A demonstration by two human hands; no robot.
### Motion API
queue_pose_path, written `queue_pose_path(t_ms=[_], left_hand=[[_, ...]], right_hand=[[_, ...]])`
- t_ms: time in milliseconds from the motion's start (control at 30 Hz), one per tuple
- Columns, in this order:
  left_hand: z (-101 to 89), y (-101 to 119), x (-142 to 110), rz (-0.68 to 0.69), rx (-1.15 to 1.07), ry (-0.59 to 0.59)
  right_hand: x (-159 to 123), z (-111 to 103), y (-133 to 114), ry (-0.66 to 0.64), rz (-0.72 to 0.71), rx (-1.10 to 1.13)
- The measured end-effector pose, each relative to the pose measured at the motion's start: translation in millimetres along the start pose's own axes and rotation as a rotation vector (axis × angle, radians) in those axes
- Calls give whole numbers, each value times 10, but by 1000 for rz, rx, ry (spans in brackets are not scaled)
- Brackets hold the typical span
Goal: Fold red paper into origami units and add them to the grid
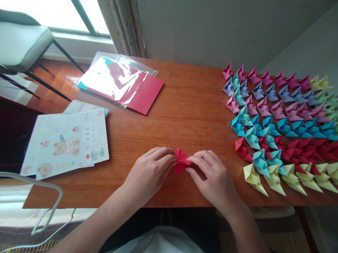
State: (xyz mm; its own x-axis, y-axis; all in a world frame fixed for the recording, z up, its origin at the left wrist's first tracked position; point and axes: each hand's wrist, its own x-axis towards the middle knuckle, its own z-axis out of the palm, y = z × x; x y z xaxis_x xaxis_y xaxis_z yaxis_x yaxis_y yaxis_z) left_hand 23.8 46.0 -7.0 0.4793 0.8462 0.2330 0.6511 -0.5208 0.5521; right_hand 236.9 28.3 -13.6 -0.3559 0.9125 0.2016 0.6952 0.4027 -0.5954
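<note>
Between my two hands, just above the near part of the wooden table, is a small red folded paper (180, 162) with a pointed top. My left hand (154, 166) pinches its left side between thumb and fingers. On the other side my right hand (208, 170) grips the right edge, thumb below and fingers above. The fingertips cover both side edges of the paper. To the right of my right hand stand rows of folded paper boats (293, 128) in pink, purple, blue, red, yellow and green.
Clear plastic packs of coloured paper (120, 79) lie at the back left of the table (188, 104). Nearer are white sheets printed with bears (71, 140). A grey chair (17, 44) stands by the window, and a white bent tube (55, 189) rises at the left edge.
</note>
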Motion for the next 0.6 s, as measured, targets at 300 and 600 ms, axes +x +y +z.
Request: queue_pose_path(t_ms=[300,600], left_hand=[[-16,33,16,-13,61,14],[2,29,72,-90,31,28]], right_hand=[[9,25,2,45,40,-68],[113,27,-93,-5,189,-114]])
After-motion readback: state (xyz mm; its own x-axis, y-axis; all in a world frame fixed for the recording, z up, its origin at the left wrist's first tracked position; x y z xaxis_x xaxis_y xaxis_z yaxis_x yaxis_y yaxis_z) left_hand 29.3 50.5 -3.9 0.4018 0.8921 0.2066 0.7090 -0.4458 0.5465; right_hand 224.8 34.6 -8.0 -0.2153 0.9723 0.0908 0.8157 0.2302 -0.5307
